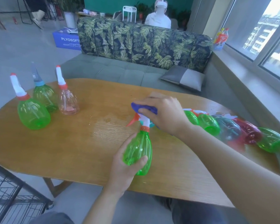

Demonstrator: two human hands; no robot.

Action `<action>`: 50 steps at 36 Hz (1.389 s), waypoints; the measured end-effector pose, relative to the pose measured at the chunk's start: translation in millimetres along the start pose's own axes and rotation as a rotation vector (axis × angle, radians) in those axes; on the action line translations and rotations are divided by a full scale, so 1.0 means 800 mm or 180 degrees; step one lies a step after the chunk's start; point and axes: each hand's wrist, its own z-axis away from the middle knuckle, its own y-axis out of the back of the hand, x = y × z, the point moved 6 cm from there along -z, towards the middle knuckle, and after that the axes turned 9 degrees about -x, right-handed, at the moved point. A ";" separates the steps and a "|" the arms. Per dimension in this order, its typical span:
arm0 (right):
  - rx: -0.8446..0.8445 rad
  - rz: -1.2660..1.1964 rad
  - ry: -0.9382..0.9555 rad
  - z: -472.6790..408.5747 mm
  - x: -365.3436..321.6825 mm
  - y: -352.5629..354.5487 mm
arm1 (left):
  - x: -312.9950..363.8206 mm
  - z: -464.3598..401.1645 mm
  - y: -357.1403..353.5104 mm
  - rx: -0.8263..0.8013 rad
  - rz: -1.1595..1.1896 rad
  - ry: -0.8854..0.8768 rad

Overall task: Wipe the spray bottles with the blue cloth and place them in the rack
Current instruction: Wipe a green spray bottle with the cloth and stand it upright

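My left hand (pixel 125 165) grips a green spray bottle (pixel 140 148) by its body, holding it upright above the wooden table (pixel 90 143). Its white and orange spray head (pixel 143 121) is under the blue cloth (pixel 144 108), which my right hand (pixel 163 114) holds against the top of the head. Three wiped-looking bottles stand upright at the far left: a green one (pixel 33 113), a second green one with a blue collar (pixel 44 96) and a clear pink one (pixel 68 101). Several bottles lie on their sides in a row at the right (pixel 233 130). The black wire rack (pixel 11 198) is at the lower left.
A wet patch (pixel 110 122) shows on the table's middle. Behind the table runs a grey bench with a leaf-patterned backrest (pixel 144 44) and a grey cushion (pixel 183 77). A window ledge (pixel 257 88) runs along the right. A person sits beyond the backrest.
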 end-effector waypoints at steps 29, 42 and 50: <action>0.0904 -0.4548 -0.2214 0.156 0.022 -0.159 | -0.001 -0.006 0.020 0.0634 0.0527 -0.0005; 0.1133 -0.4620 -0.2018 0.163 0.016 -0.159 | -0.008 0.000 0.011 0.0540 -0.0155 0.0143; 0.1095 -0.4555 -0.1943 0.161 0.009 -0.153 | -0.008 0.001 0.020 0.0886 0.0243 0.0053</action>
